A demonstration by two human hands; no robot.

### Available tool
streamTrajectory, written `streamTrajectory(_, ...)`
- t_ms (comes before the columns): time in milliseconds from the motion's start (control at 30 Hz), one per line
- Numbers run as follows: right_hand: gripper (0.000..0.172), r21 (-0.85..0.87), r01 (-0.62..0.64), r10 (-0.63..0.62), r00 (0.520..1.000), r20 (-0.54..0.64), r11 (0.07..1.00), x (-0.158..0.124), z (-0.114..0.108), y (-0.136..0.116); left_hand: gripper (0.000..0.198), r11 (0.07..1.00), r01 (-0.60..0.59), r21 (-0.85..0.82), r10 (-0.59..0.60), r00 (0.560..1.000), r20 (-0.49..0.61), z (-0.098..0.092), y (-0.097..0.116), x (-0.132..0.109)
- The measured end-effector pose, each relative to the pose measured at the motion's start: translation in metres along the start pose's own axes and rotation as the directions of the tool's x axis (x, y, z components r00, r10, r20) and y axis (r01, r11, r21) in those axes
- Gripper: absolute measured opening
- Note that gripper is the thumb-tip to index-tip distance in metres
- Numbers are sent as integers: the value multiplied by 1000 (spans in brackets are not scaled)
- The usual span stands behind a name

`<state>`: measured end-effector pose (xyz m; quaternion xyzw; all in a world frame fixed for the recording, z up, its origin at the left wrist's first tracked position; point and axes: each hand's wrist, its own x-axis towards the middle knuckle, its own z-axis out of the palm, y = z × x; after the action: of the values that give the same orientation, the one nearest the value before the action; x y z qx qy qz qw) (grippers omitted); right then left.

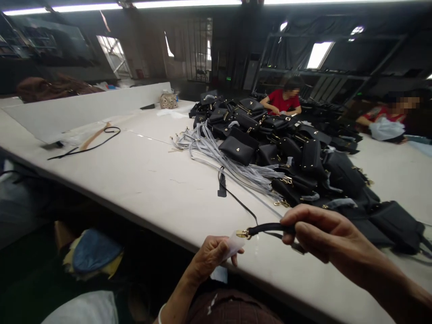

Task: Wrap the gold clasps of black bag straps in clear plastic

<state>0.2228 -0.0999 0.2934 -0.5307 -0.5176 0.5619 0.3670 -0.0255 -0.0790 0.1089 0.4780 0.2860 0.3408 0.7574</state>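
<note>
Pinching a thin white wrap (234, 245) with the left hand (219, 250), thumb and fingers together on it, at the near edge of the bench (162, 191). Clamping a black strap (268, 227) between thumb and fingers of the right hand (322, 231). Held up between both hands, with a gold clasp (242, 234) at the near end meeting the white wrap; hard to tell whether tucked inside or only against it. Probably light and bendy along the black strap, hard and smooth at the gold clasp; best gripped close behind the metal. Probably slippery and easily creased in the white wrap; best pinched by an edge.

Farther in, on the bench, a thin black cord (240, 202), then a sheaf of sleeved straps (221, 155), pale and loosely fanned. Beside and beyond, a heap of black bags (238, 147) with gold fittings; impossible to tell what is inside. Toward the far end, a patterned pouch (168, 101), contents hidden. Past the heap, a person in red (285, 101).
</note>
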Motion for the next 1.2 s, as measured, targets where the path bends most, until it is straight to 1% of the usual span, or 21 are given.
streamTrajectory(100,33,-8,-29,29,1000,10,1000,6,22,-7,66,999,-7,-45,10,998,61,-10,7,-7)
streamTrajectory(200,35,-16,-53,53,999,2,998,10,41,-14,65,997,-38,-64,42,997,70,-19,12,-12)
streamTrajectory(300,37,-49,-67,66,998,-9,997,13,54,-18,65,996,-54,-73,58,996,67,-29,12,-16)
streamTrajectory(400,36,-78,-86,84,996,-28,993,14,63,-20,66,995,-61,-78,67,995,77,-39,10,-19)
streamTrajectory(500,37,-82,-94,90,995,-51,992,16,69,-20,67,995,-64,-74,69,995,67,-46,6,-22)
streamTrajectory(667,35,-77,-108,105,994,-41,991,17,75,-19,65,997,-45,-69,49,998,51,-53,6,-26)
streamTrajectory(833,37,-90,-129,125,991,-52,988,17,79,-18,63,998,-70,4,70,995,73,-54,14,-27)
streamTrajectory(1000,40,-97,-161,156,986,-53,982,17,81,-17,68,990,-108,91,100,991,88,-54,19,-24)
streamTrajectory(1200,41,-90,-180,176,983,-55,980,17,83,-12,65,977,-112,179,95,990,100,-52,28,-18)
